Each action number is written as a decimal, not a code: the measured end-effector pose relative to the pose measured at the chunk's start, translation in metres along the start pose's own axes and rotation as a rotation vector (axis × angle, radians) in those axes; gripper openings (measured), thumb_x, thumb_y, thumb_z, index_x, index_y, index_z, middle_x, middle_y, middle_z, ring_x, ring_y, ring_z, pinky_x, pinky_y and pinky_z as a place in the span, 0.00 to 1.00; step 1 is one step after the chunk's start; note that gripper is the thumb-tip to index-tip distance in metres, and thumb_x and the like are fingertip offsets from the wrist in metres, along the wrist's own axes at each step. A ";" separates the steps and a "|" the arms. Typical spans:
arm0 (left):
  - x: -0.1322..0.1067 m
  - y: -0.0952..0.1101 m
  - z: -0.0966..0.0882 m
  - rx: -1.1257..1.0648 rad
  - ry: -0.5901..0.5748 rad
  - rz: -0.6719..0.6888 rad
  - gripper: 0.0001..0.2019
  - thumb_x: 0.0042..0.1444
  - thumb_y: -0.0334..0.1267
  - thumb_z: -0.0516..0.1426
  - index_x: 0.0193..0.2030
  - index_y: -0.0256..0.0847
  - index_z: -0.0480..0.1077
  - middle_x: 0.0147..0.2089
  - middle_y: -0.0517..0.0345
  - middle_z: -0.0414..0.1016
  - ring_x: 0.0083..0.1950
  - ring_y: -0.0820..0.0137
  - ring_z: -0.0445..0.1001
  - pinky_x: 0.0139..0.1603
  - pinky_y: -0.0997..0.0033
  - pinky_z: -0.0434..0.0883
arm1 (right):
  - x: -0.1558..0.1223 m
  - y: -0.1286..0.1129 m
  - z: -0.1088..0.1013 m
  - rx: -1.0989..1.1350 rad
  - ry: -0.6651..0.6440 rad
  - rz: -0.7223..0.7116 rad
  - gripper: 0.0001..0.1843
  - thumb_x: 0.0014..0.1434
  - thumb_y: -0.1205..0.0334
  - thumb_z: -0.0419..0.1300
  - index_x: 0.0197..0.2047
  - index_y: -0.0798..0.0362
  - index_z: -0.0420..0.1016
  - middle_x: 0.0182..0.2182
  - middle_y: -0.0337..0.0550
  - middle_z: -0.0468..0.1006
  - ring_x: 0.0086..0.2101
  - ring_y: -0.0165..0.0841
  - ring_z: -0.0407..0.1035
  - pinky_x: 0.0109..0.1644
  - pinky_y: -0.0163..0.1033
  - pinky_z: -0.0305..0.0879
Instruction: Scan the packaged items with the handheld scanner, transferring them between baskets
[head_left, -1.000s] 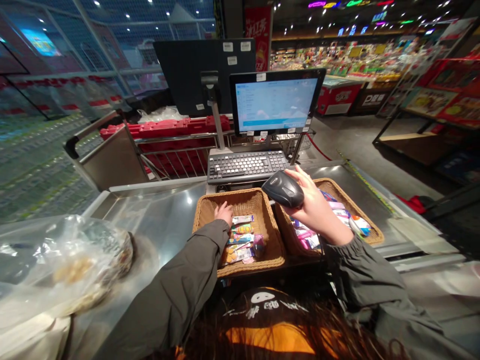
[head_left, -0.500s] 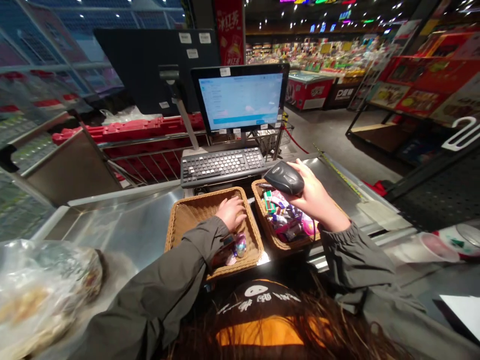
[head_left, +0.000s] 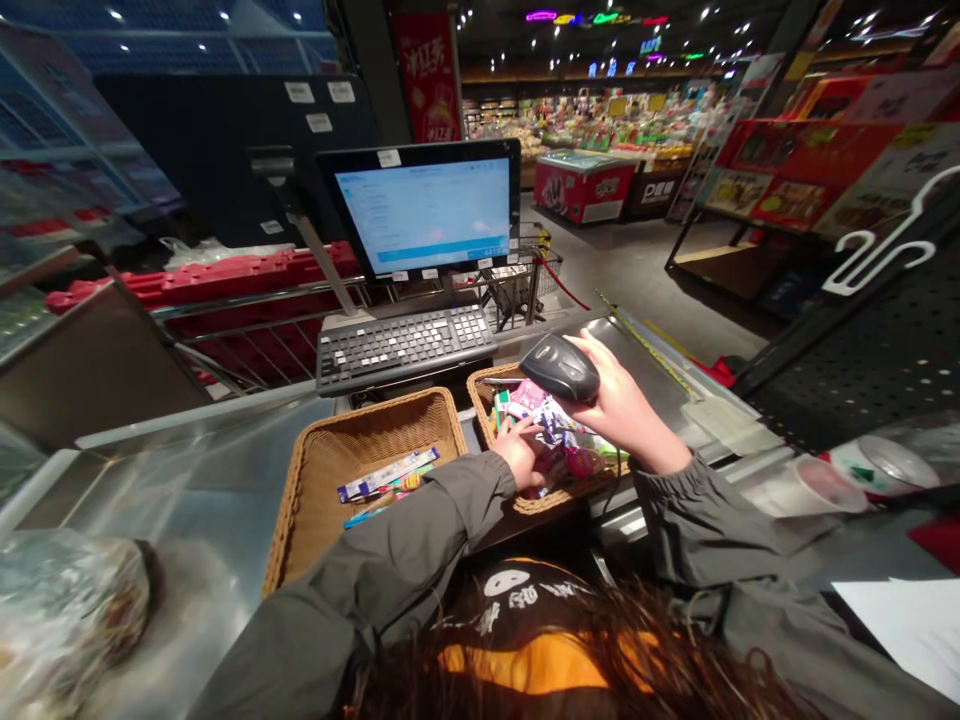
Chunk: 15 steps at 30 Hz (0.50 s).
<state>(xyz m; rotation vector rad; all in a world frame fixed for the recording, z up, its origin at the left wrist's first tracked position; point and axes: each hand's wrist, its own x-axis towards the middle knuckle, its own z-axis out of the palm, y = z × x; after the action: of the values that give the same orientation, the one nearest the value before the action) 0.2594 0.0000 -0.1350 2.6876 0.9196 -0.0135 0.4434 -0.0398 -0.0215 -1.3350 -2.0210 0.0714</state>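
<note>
My right hand (head_left: 619,405) is closed round a black barcode scanner (head_left: 561,367), held over the right wicker basket (head_left: 480,395). That basket is full of small colourful snack packets (head_left: 540,410). My left hand (head_left: 519,452) reaches into the same basket, its fingers resting on the packets; whether they grip one is hidden. The left wicker basket (head_left: 300,480) holds a few long packets (head_left: 386,474) near its front.
Behind the baskets sit a keyboard (head_left: 405,345) and a lit till screen (head_left: 427,210). The steel counter (head_left: 195,480) runs left to a clear bag of goods (head_left: 60,620). A paper cup (head_left: 806,485) lies at right, red shopping baskets (head_left: 225,275) behind.
My left hand left the left basket and crossed into the right basket. The scanner hand stayed over the right basket. The view swung to the right.
</note>
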 end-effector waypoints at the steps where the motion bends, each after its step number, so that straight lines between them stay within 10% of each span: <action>1: 0.001 0.000 -0.001 -0.009 0.009 -0.013 0.19 0.47 0.46 0.67 0.46 0.45 0.79 0.68 0.49 0.66 0.73 0.49 0.53 0.72 0.35 0.48 | 0.000 0.001 0.000 0.005 0.002 -0.005 0.37 0.55 0.59 0.63 0.67 0.51 0.58 0.64 0.55 0.64 0.69 0.54 0.49 0.69 0.67 0.51; 15: -0.104 -0.055 -0.118 0.233 0.583 -0.156 0.08 0.55 0.40 0.61 0.41 0.44 0.77 0.71 0.49 0.60 0.76 0.48 0.47 0.72 0.34 0.39 | 0.009 -0.040 0.013 -0.078 0.108 -0.149 0.31 0.54 0.59 0.63 0.62 0.49 0.64 0.68 0.56 0.55 0.71 0.61 0.36 0.67 0.78 0.40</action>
<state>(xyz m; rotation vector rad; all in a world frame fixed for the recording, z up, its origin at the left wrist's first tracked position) 0.1334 0.0122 -0.0270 2.8722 1.3611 0.7031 0.4029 -0.0467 -0.0105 -1.2042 -2.0423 -0.1463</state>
